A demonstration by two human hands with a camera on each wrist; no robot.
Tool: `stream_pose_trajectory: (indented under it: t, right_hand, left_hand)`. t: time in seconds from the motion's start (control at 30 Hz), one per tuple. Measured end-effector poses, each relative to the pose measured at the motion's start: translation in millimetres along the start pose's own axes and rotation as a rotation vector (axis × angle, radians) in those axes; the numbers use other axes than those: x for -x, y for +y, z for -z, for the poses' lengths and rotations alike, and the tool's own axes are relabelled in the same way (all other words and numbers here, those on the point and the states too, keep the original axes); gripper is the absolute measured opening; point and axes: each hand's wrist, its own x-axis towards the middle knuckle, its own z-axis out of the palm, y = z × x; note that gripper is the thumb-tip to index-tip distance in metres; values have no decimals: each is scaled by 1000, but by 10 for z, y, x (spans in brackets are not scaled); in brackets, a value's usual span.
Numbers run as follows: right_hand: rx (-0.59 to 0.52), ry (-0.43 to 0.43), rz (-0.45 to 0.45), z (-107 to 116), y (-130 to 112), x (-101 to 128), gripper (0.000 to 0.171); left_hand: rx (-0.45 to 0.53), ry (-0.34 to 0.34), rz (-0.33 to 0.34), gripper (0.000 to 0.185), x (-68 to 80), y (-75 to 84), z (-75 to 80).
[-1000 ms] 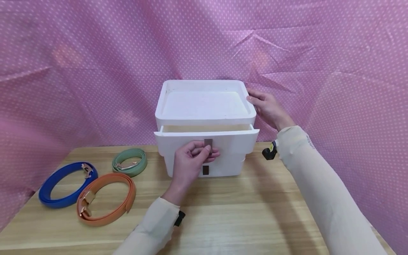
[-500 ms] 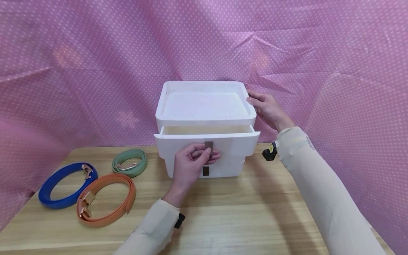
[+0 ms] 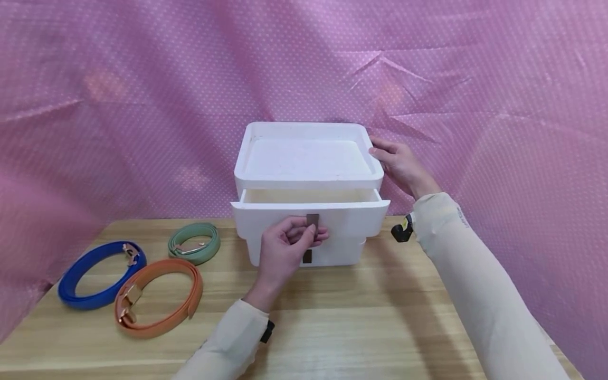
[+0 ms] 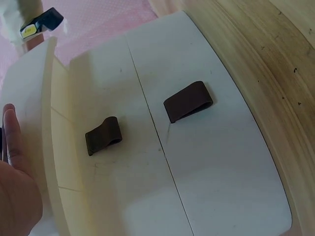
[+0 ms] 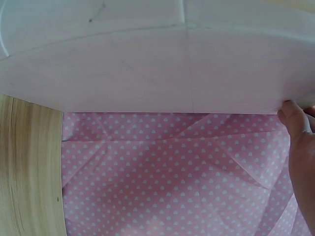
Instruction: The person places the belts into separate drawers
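On the pale wooden bench (image 3: 361, 327), the left hand (image 3: 285, 248) pinches the brown strap pull tab (image 3: 312, 219) of the white plastic upper drawer (image 3: 351, 215), its grip clenched on the tab. The drawer stands slightly further out than a second ago. At two o'clock, the right hand (image 3: 401, 164) rests relaxed against the white two-drawer storage box (image 3: 309, 158), unmoved.

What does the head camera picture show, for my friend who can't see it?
A person's left hand pinches the brown tab on the top drawer of a white box, pulled slightly open, while the right hand touches the box's right side. Blue, orange and green belts lie coiled on the wooden table, left of the box, before a pink dotted cloth.
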Motion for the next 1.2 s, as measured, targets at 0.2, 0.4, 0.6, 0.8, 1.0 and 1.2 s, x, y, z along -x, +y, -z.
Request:
stream_pose_trajectory:
  t: [0.2,0.4,0.6,0.8,1.0,1.2]
  right_hand:
    - [24,7,3,-12,0,-2,52]
    - [18,-5,8,-3,-4,1,53]
    - [23,-6,10,-14,6,10,54]
    - [43,4,9,-15,11,20,54]
    - [20,3,11,-22,18,22,53]
    - [26,17,7,-22,15,20,52]
  left_hand:
    - [-3,-16,-10,8,34,-11,20]
    - [-7,-23,-41,9,59,-32,20]
    - [-7,-25,-57,9,79,-56,32]
    - [1,-33,-71,8,91,-70,37]
    - [17,-42,-84,8,101,-87,47]
    - [18,-46,-99,9,112,-90,56]
